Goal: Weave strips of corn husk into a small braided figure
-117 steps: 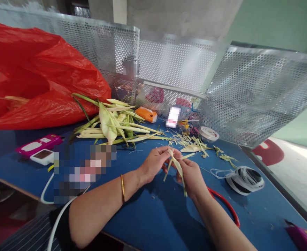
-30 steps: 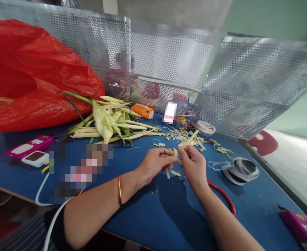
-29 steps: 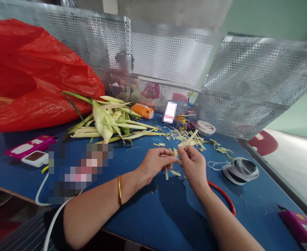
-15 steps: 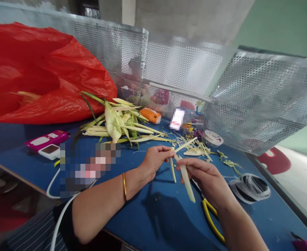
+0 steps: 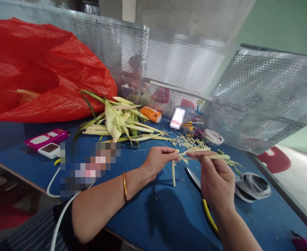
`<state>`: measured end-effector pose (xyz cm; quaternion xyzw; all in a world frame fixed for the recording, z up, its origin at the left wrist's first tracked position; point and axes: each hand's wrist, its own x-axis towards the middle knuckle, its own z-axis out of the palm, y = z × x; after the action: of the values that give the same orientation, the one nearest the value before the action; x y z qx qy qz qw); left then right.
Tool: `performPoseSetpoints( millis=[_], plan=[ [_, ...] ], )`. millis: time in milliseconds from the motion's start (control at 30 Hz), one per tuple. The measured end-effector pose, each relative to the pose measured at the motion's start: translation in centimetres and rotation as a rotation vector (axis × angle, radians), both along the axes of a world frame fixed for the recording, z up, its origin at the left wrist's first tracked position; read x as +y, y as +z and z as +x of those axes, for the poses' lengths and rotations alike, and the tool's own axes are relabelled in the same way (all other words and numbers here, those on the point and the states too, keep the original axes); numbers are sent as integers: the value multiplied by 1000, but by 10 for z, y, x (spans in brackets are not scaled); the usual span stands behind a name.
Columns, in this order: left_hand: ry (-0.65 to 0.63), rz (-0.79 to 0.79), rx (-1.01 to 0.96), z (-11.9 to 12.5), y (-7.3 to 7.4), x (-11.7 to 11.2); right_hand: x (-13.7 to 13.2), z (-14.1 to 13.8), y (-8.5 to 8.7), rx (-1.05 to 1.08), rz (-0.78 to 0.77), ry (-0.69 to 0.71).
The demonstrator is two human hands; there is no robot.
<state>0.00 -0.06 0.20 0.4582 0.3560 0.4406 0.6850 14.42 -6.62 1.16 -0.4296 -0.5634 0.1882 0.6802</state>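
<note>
My left hand (image 5: 157,162) pinches pale yellow leaf strips (image 5: 173,170) above the blue table (image 5: 148,216); one strip hangs down from its fingers. My right hand (image 5: 216,177) is closed on another leaf strip (image 5: 210,157) that runs level to the right, its left end meeting the left hand's pinch. A gold bangle (image 5: 124,186) sits on my left wrist. Scissors with yellow handles (image 5: 204,204) lie on the table below my right hand, partly hidden by it.
A heap of green and yellow leaves (image 5: 116,122) lies behind my hands, with leaf scraps (image 5: 190,143) to its right. A red plastic bag (image 5: 38,69) fills the left. Perforated metal screens (image 5: 247,97) wall the back. A string spool (image 5: 252,186), a tape roll (image 5: 213,136) and an orange object (image 5: 150,114) lie around.
My right hand has swung its strip from pointing down to lying level and has risen. The left hand keeps its pinch. The view has shifted, and the scissors now show below my right hand.
</note>
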Motion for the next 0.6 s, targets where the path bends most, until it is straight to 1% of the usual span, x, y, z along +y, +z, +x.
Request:
performPoseSetpoints(
  millis=[67,100,133,200,267,333,400,600],
  plan=[
    [-21,-11,-9,1,0,-1,0,-1,1,92,-27,12],
    [-24,-14,-11,1,0,-1,0,-2,2,95,-52,-10],
    [-22,-17,-13,1,0,-1,0,-1,3,67,-85,-48],
    [-15,-15,-16,1,0,-2,-1,0,4,-58,-168,-143],
    [-22,-1,-19,0,1,-2,-1,1,5,-205,-248,-192],
    [-30,4,-23,0,1,-2,-1,2,4,-310,-303,-191],
    [-30,1,-29,0,1,-2,0,3,4,-371,-347,-181],
    [-2,-11,-17,2,1,0,3,9,1,-455,-477,-99]
  ],
)
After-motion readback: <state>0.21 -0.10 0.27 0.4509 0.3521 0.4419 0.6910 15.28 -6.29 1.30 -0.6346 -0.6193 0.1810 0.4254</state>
